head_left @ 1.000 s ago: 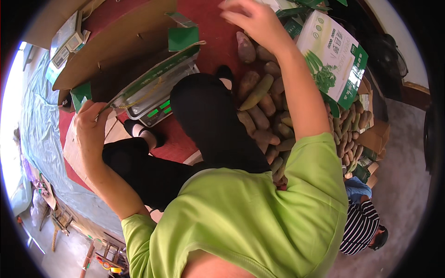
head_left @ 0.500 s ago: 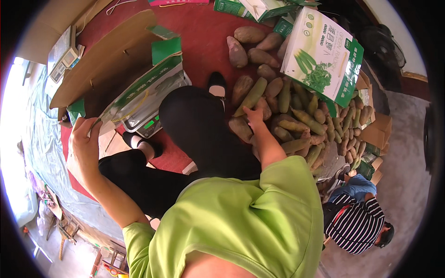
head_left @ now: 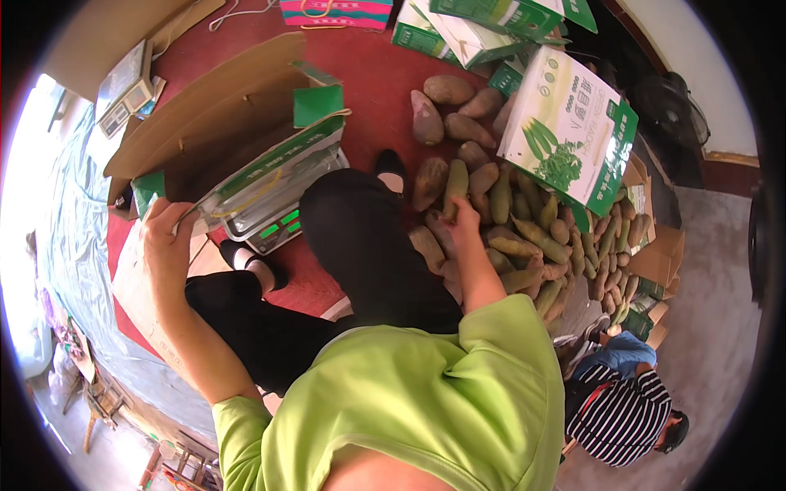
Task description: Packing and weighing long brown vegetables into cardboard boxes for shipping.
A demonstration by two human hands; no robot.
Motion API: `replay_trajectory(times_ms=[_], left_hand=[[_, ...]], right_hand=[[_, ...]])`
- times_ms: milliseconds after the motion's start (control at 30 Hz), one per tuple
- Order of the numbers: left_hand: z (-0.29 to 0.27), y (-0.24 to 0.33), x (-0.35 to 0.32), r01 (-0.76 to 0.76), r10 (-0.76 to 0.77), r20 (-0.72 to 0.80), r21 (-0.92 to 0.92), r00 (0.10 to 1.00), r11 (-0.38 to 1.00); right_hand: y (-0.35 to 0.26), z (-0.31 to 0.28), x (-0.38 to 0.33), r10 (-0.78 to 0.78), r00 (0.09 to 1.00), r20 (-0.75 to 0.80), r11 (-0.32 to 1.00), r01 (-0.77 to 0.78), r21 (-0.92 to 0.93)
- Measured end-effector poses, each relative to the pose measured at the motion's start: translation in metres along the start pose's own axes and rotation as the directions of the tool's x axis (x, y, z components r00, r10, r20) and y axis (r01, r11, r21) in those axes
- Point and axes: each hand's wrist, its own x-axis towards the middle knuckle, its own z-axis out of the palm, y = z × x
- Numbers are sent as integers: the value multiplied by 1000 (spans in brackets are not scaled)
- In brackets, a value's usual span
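Observation:
My left hand pinches the near edge of an open cardboard carton, brown inside with green and white outer panels. The carton rests on a flat metal scale with lit green digits. Over on the right, my right hand is closed round the near end of a long green radish. That radish lies among a heap of other green radishes and soil-covered, reddish-brown roots. The fingertips under the radish are partly hidden.
A printed white-and-green box sits on the heap's far side, with more boxes behind. A second scale stands at the far left, a black fan at the right. Another person in a striped shirt crouches at the lower right.
The green radish has turned from slanted to nearly straight away from me, my right hand now gripping its near end. My left hand keeps its hold on the carton. The whole view has shifted slightly.

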Motion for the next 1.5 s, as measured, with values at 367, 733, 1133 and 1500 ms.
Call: replay_trajectory(times_ms=[367, 733, 1133, 1500], left_hand=[[3, -9, 1, -84, 84, -21, -17, 996, 996], [6, -8, 6, -116, 116, -8, 33, 993, 993], [3, -13, 5, -118, 118, -1, -18, 993, 993], [8, -15, 8, -85, 84, -13, -19, 996, 996]], right_hand=[[-162, 53, -207, -548, 418, 725, 732, 659, 173], [-135, 211, -321, -351, -229, 908, -228, 961, 154], [-147, 156, -234, -856, -102, 507, 74, 946, 317], [-142, -106, 44, -316, 947, -51, 904, 317, 286]])
